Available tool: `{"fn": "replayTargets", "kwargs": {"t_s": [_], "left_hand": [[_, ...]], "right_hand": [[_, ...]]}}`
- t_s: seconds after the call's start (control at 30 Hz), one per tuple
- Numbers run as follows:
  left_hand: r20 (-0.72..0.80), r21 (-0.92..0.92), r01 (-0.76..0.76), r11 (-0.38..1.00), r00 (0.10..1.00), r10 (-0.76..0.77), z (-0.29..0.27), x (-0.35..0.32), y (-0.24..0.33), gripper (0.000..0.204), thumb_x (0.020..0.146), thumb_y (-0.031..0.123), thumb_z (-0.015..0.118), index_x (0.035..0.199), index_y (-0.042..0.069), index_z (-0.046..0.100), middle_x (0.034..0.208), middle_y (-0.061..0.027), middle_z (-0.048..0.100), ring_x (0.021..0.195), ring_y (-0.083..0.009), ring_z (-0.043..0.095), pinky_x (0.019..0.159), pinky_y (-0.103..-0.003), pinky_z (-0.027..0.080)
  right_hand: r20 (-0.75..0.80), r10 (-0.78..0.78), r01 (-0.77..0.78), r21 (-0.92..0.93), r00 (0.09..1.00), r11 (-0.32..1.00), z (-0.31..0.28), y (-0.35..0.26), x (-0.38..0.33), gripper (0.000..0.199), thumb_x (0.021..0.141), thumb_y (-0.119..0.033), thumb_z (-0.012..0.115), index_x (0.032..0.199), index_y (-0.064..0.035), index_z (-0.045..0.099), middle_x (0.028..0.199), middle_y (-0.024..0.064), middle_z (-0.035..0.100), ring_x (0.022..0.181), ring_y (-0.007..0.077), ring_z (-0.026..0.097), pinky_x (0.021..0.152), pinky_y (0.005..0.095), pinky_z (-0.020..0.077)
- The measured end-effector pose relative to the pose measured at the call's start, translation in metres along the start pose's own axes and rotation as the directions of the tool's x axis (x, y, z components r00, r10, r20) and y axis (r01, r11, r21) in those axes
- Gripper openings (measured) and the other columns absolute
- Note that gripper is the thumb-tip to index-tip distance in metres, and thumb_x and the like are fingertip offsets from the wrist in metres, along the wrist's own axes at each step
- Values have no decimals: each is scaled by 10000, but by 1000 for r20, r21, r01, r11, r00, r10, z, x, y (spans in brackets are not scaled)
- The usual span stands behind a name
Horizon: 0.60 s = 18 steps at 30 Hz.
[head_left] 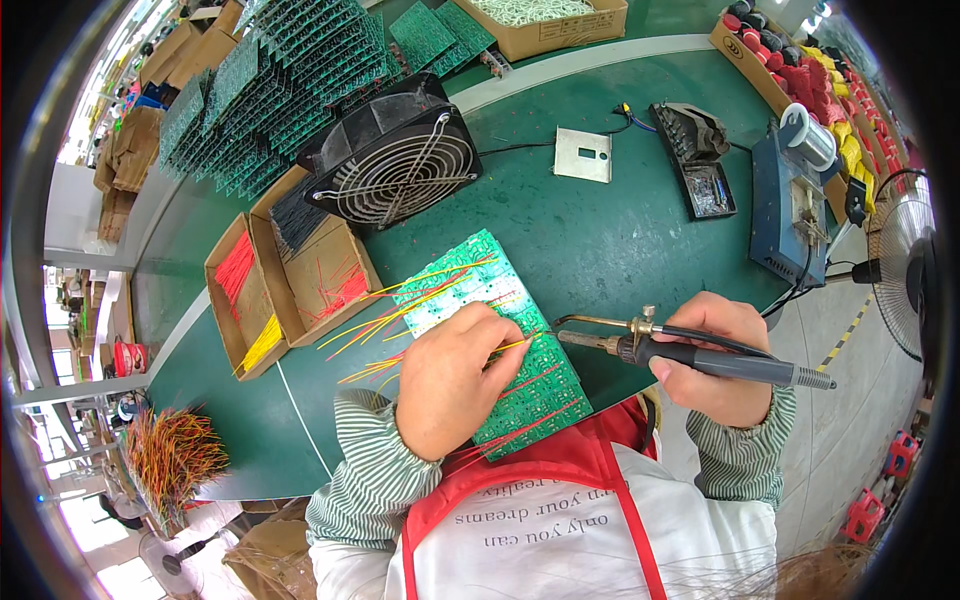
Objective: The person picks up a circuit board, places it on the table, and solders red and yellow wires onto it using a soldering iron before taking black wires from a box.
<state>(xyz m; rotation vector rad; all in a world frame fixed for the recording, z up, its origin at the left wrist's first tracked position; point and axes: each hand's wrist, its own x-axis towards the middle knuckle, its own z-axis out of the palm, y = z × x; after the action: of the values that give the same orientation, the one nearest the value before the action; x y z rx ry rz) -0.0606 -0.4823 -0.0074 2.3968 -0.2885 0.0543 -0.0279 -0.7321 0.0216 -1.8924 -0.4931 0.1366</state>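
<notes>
Nearest, the left hand [455,378] lies on the green board [495,340], fingers pinching a yellow wire [512,346] against it and covering the board's middle. Beside it, the right hand [715,358] is closed around a soldering iron [680,350], tip meeting the wire at the board. Red and yellow wires [385,320] stick out from the board's left edge. Further left stand boxes of cut wires [275,285]. Beyond sit a black fan [395,160], a metal plate [583,154], an iron stand [700,160], a blue station [790,200] and stacked boards [280,80].
</notes>
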Motion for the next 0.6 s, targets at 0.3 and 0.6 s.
{"fn": "replayTargets", "kwargs": {"t_s": [0.3, 0.6], "left_hand": [[0, 17, -6, 1000, 1000, 6, 0, 0, 1, 96, 742, 89, 711, 787, 35, 645, 748, -73, 589, 615, -216, 585, 539, -311, 463], [4, -38, -4, 999, 1000, 4, -17, -9, 0, 94, 764, 74, 687, 838, 26, 654, 797, -91, 615, 684, -238, 612, 592, -317, 484]], "right_hand": [[-25, 29, -28, 30, 999, 999, -1, -2, -2, 175, 658, -98, 711, 750, -16, 587, 613, 36, 606, 505, 85, 561, 487, 218, 429], [-17, -24, 23, -50, 1000, 998, -5, -6, -12, 196, 654, -111, 725, 755, -22, 583, 613, 46, 610, 496, 103, 574, 485, 225, 434]]}}
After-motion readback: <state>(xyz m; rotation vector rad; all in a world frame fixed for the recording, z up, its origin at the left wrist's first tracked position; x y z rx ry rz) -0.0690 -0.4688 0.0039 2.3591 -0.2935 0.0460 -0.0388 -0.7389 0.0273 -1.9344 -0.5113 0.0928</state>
